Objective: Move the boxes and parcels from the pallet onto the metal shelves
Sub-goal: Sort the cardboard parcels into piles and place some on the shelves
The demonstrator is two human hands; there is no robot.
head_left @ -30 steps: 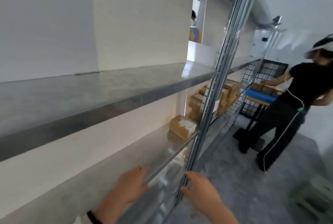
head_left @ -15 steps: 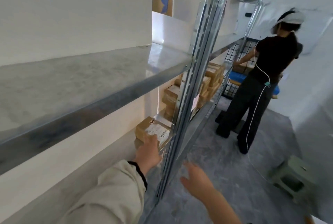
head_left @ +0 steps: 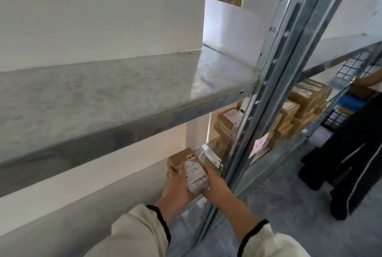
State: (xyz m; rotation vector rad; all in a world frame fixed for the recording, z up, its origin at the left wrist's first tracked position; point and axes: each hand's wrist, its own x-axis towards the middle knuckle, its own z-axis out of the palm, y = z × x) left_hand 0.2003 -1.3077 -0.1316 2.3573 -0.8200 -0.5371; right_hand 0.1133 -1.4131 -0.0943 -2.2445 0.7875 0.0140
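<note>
Both hands are closed on one small cardboard box (head_left: 182, 158): the left hand (head_left: 175, 185) grips its left side with the thumb laid over the white label (head_left: 196, 176), and the right hand (head_left: 216, 184) grips its near right corner. The box is at the right end of the lower shelf (head_left: 204, 150), just beside the upright post (head_left: 258, 112) and below the upper shelf (head_left: 103, 95). Whether its base bears fully on the shelf cannot be told. The step in hand appears to be seating this box. Slide it flat toward the wall, label up and readable. Hold the knuckles clear of the post and of the upper shelf's front lip. Square the box to the shelf edge, leaving room alongside for more. Let go only once the base lies flat. Other stacked boxes (head_left: 299, 107) fill the next bay
</note>
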